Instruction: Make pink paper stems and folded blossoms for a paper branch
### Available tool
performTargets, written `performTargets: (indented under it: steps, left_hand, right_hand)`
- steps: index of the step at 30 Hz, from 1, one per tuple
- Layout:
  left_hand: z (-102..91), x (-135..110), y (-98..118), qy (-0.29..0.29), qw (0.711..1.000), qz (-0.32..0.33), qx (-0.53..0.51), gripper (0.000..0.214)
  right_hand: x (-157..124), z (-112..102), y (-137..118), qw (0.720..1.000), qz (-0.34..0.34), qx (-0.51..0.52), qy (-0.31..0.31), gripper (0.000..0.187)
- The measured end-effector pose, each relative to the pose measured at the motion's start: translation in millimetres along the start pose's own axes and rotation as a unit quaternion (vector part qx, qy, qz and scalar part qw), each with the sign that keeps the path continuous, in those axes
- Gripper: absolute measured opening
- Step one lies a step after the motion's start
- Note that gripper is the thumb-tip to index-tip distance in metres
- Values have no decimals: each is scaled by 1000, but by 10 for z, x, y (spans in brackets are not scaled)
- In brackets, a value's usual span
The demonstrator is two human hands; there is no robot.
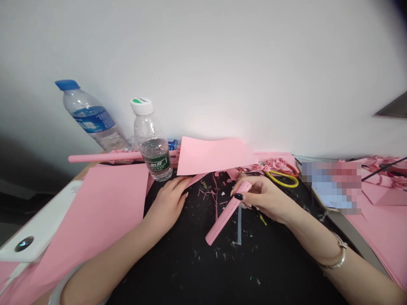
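Centrally on the black mat [190, 262], the right hand [263, 199] grips a rolled pink paper tube [227, 212] slanting toward the mat's near left. The left hand [168, 203] rests empty and loosely curled beside it, near the mat's far edge and a pink paper sheet [213, 156]. Yellow-handled scissors [282, 178] lie toward the far right.

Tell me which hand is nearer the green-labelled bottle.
Left. The left hand sits just in front of the bottle; the right hand is farther off to its right.
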State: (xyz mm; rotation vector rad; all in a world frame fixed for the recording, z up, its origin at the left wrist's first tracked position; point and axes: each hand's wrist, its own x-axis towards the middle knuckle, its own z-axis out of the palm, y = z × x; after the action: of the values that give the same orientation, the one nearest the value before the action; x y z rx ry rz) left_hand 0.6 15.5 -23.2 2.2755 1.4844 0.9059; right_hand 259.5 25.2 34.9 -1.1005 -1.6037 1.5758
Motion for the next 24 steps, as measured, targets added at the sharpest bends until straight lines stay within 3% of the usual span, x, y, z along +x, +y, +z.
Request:
performTargets:
  steps: [8, 14, 20, 24]
  left_hand:
    - [-32, -9, 126, -36, 996, -63, -53, 34]
    - [-41, -19, 160, -32, 988, -90, -118, 30]
    - [-40, -29, 181, -34, 951, -148, -269, 22]
    - [-66, -20, 182, 13, 930, -198, -309, 19]
  right_hand:
    - [-6, -8, 13, 997, -11, 70, 13, 25]
    - [-26, -7, 36, 998, 4, 59, 33, 35]
    - [-145, 1, -39, 997, -17, -66, -47, 36]
    - [-233, -52, -148, 972, -57, -229, 9, 26]
